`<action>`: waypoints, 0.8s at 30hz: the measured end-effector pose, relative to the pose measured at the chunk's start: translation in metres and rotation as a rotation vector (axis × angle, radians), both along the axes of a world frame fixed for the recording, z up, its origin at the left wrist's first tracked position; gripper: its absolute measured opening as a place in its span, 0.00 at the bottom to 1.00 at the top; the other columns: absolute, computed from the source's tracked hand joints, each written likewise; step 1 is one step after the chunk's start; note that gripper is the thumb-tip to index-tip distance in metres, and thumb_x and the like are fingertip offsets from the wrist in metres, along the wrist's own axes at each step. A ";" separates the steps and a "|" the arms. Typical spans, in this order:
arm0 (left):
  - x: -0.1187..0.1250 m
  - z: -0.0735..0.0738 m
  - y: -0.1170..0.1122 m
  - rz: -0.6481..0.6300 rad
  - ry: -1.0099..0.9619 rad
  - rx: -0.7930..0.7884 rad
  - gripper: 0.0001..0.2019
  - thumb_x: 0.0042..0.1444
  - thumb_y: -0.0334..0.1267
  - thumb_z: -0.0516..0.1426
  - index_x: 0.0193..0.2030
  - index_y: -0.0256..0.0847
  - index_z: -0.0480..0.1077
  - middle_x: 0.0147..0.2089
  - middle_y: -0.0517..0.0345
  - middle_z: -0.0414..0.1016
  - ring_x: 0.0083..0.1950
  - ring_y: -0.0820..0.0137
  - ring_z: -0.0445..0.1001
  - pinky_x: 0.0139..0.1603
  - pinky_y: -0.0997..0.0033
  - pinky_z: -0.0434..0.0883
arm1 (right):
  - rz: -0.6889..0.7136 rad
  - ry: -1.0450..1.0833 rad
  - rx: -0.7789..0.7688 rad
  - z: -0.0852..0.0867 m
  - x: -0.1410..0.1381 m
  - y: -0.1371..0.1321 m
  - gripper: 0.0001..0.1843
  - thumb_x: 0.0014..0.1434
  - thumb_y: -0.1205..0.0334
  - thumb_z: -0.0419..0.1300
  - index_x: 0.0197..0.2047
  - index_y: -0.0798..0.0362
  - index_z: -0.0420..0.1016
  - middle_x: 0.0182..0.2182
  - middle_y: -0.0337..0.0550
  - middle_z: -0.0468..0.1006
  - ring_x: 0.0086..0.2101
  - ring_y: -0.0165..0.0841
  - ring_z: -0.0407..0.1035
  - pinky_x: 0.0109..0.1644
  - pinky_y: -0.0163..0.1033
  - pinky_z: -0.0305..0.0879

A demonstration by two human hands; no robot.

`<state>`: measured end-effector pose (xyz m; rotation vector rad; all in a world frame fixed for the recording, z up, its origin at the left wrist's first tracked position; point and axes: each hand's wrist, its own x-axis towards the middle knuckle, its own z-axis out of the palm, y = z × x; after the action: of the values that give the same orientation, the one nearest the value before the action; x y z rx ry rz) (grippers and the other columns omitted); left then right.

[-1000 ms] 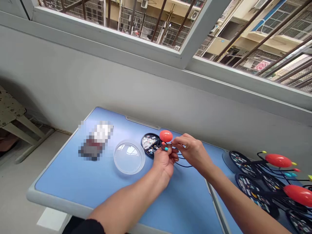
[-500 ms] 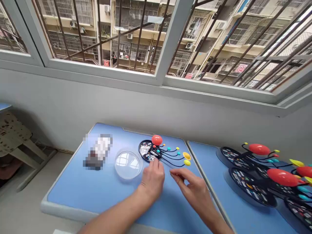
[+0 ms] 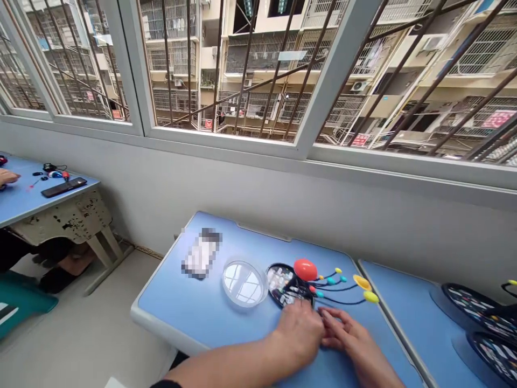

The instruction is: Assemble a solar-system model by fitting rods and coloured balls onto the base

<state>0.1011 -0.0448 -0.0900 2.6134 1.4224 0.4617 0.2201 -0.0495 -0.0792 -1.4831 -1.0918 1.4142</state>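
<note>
My left hand (image 3: 299,330) is closed, knuckles up, at the near edge of a round black dish (image 3: 275,295). Its fingertips are mostly hidden, and I cannot tell what they pinch. My right hand (image 3: 348,335) is beside it with bent fingers closed together, almost touching the left. Anything between its fingertips is too small to make out. The dish contains many small pale and dark pieces. A red ball (image 3: 306,269) and thin black stalks with yellow and teal tips (image 3: 370,297) rise from it. Left of the dish lies a clear round lid (image 3: 244,284).
A pixelated object (image 3: 202,253) lies at the desk's (image 3: 169,293) left. Similar black dishes (image 3: 495,353) are on the adjoining desk at right. Beyond a gap at left, another person's hand (image 3: 8,177) rests on a desk near a dark phone (image 3: 63,187). A wall and barred window are behind.
The view has swung left, so the desk appears farther right and the other desk has come into sight. My hands, apart before, are now together at the dish's near edge.
</note>
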 end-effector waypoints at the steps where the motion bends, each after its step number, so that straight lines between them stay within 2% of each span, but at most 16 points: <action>1: 0.003 -0.001 -0.003 -0.003 -0.015 -0.003 0.11 0.50 0.25 0.50 0.39 0.26 0.69 0.35 0.42 0.72 0.39 0.61 0.70 0.34 0.67 0.69 | 0.001 0.004 -0.010 0.002 -0.001 0.000 0.23 0.39 0.46 0.65 0.32 0.55 0.67 0.18 0.36 0.72 0.20 0.29 0.67 0.25 0.33 0.67; 5: 0.008 0.000 -0.012 -0.017 -0.083 -0.045 0.12 0.47 0.26 0.52 0.39 0.27 0.70 0.35 0.43 0.72 0.38 0.61 0.70 0.35 0.67 0.70 | -0.039 -0.055 0.002 0.002 -0.005 0.005 0.22 0.38 0.47 0.66 0.25 0.52 0.61 0.11 0.31 0.66 0.13 0.25 0.61 0.16 0.29 0.58; 8: -0.006 0.007 -0.023 -0.014 -0.266 -0.040 0.09 0.47 0.29 0.53 0.35 0.34 0.71 0.35 0.48 0.72 0.35 0.64 0.70 0.33 0.69 0.70 | -0.041 -0.139 0.023 -0.002 -0.008 0.011 0.22 0.37 0.47 0.65 0.24 0.51 0.58 0.07 0.29 0.61 0.09 0.23 0.55 0.12 0.27 0.51; 10: -0.028 0.014 -0.035 0.041 -0.433 0.027 0.08 0.49 0.29 0.51 0.33 0.38 0.71 0.35 0.51 0.71 0.34 0.67 0.70 0.33 0.70 0.70 | -0.047 -0.195 0.045 -0.005 -0.009 0.014 0.22 0.38 0.46 0.63 0.23 0.51 0.56 0.08 0.31 0.64 0.09 0.24 0.55 0.11 0.27 0.49; 13: -0.077 0.024 -0.050 0.237 -0.596 0.178 0.13 0.49 0.26 0.49 0.38 0.39 0.71 0.40 0.50 0.70 0.39 0.67 0.69 0.38 0.69 0.71 | -0.051 -0.288 0.058 -0.006 -0.011 0.017 0.20 0.39 0.46 0.60 0.23 0.51 0.55 0.09 0.34 0.66 0.09 0.25 0.56 0.11 0.28 0.49; 16: -0.127 0.026 -0.059 0.421 -0.541 0.280 0.16 0.51 0.25 0.48 0.42 0.41 0.70 0.48 0.48 0.68 0.47 0.63 0.67 0.44 0.61 0.70 | -0.043 -0.379 0.094 -0.005 -0.011 0.018 0.16 0.41 0.48 0.56 0.22 0.50 0.57 0.08 0.34 0.65 0.09 0.26 0.57 0.11 0.29 0.50; 19: -0.154 0.020 -0.061 0.518 -0.419 0.184 0.16 0.51 0.28 0.51 0.46 0.44 0.70 0.55 0.47 0.64 0.54 0.59 0.64 0.48 0.56 0.69 | -0.027 -0.512 0.132 0.001 -0.010 0.021 0.10 0.41 0.53 0.53 0.21 0.50 0.60 0.07 0.34 0.65 0.09 0.28 0.57 0.11 0.31 0.51; 22: -0.155 0.013 -0.059 0.510 -0.413 0.041 0.14 0.51 0.29 0.52 0.45 0.42 0.70 0.59 0.45 0.60 0.56 0.58 0.63 0.49 0.57 0.69 | 0.023 -0.613 0.122 0.008 -0.007 0.024 0.08 0.36 0.54 0.53 0.19 0.50 0.63 0.07 0.34 0.66 0.10 0.31 0.59 0.13 0.33 0.52; 24: -0.149 0.011 -0.055 0.484 -0.441 -0.016 0.12 0.51 0.28 0.52 0.41 0.41 0.72 0.60 0.45 0.58 0.56 0.59 0.63 0.50 0.58 0.69 | 0.032 -0.607 0.114 0.011 -0.001 0.025 0.09 0.34 0.54 0.54 0.17 0.50 0.64 0.07 0.34 0.65 0.10 0.31 0.59 0.15 0.34 0.53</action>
<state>-0.0480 -0.0998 -0.0794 1.9547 1.8528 0.9979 0.2193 -0.0241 -0.0687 -1.8707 -1.5332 0.9113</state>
